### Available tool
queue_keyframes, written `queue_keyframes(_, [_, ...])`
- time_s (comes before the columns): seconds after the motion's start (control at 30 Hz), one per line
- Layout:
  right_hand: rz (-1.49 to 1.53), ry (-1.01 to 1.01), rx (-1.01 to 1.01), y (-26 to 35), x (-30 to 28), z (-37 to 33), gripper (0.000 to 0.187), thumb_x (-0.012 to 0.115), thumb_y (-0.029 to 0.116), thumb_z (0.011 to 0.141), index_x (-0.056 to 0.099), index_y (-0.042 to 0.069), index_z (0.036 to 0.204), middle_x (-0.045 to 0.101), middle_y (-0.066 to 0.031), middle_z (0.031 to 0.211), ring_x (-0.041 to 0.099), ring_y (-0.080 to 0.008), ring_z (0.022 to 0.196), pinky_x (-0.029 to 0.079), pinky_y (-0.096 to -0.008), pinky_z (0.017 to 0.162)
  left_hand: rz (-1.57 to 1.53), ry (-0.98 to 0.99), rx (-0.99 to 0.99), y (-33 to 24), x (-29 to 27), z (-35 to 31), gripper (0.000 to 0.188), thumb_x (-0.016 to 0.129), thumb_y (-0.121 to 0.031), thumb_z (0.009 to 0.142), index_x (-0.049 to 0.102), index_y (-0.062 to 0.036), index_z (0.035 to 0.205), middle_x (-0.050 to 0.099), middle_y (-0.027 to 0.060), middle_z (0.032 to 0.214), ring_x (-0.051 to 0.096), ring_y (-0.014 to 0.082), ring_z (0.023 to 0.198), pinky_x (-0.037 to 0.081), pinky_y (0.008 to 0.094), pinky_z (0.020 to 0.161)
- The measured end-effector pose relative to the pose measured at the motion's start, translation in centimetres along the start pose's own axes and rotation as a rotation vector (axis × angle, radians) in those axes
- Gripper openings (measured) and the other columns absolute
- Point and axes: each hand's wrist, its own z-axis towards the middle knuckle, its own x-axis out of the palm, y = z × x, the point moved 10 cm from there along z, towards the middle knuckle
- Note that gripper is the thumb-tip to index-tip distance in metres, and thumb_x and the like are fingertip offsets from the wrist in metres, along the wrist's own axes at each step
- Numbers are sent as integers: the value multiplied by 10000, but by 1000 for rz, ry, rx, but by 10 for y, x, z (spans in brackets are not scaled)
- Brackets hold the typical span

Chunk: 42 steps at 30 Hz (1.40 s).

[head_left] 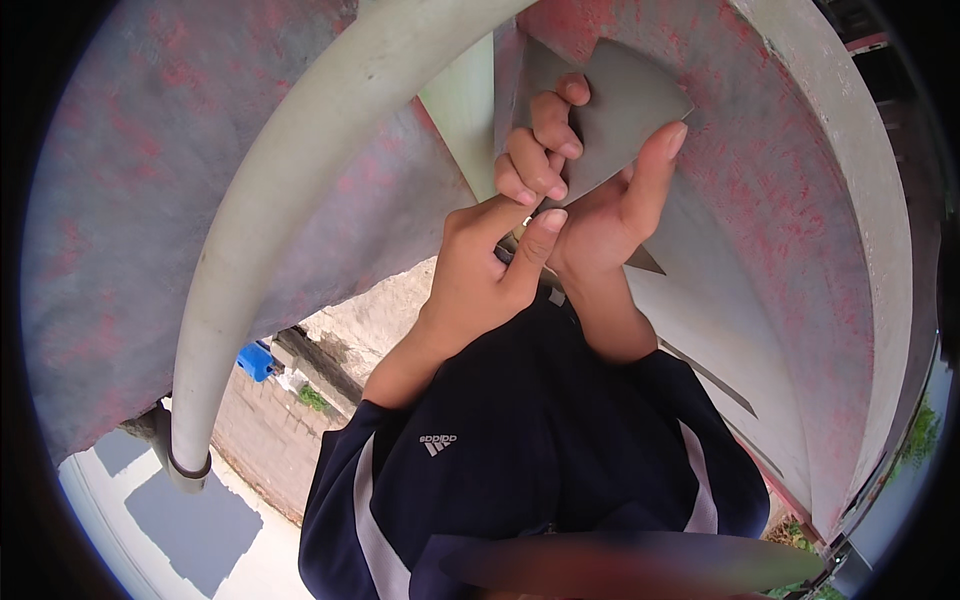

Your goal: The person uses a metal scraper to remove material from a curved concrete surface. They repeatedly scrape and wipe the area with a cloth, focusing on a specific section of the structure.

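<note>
My right hand (pixel 605 225) is turned palm up, its fingers curled over the left edge of a thin, flexible grey sheet (pixel 632 105) that looks like sandpaper. The thumb stands out to the right of the sheet, whose pointed corner rises just above the thumb tip. Below the curled fingers, my left hand (pixel 475 265) pinches with thumb and forefinger at the sheet's lower end. A small pale and dark thing shows between them, too covered to name. Both hands meet in front of my chest.
A thick pale grey curved tube (pixel 265 215) arches on the left. Behind it a grey surface (pixel 130 210) carries reddish patches. A similar curved panel (pixel 800 200) with a pale rim bends round on the right. Below left lie paving (pixel 270 425) and a blue object (pixel 255 361).
</note>
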Motion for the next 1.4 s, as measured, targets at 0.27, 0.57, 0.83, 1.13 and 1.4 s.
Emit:
queue_keyframes(0.27, [-22, 23, 0, 2, 4, 2, 746, 434, 758, 913, 426, 55, 1163, 369, 0, 838, 361, -106, 602, 356, -279, 583, -46, -17, 53, -6, 1, 0, 233, 641, -171, 966, 664, 55, 1015, 701, 200, 855, 711, 300, 767, 514, 321, 676])
queue_keyframes(0.57, [7, 34, 32, 4, 0, 0, 758, 438, 766, 905, 432, 57, 1174, 370, 2, 840, 357, -108, 599, 345, -276, 576, -32, -3, -39, 8, 10, -3, 206, 643, -159, 963, 656, 46, 978, 667, 154, 774, 655, 283, 642, 479, 322, 580])
queue_keyframes(0.83, [-43, -35, 72, 4, -7, -1, 763, 443, 764, 904, 430, 51, 1176, 372, 3, 837, 360, -104, 600, 344, -277, 571, -9, -19, 89, -6, 12, -6, 204, 649, -156, 959, 660, 46, 982, 670, 167, 775, 658, 287, 640, 482, 326, 578])
queue_keyframes(1.13, [-80, -96, 68, 8, -12, -2, 658, 491, 688, 928, 434, 65, 1132, 393, 6, 785, 378, -88, 544, 379, -278, 535, -34, -87, 89, -1, 16, -7, 201, 646, -153, 957, 661, 45, 982, 682, 183, 807, 679, 303, 674, 500, 349, 605])
queue_keyframes(1.4, [-194, -140, 74, 3, -11, 1, 719, 424, 742, 926, 443, 48, 1111, 365, 2, 811, 340, -101, 579, 334, -270, 552, -68, -25, -38, 12, 11, -5, 223, 631, -173, 972, 660, 45, 1009, 662, 175, 767, 659, 246, 634, 474, 316, 581])
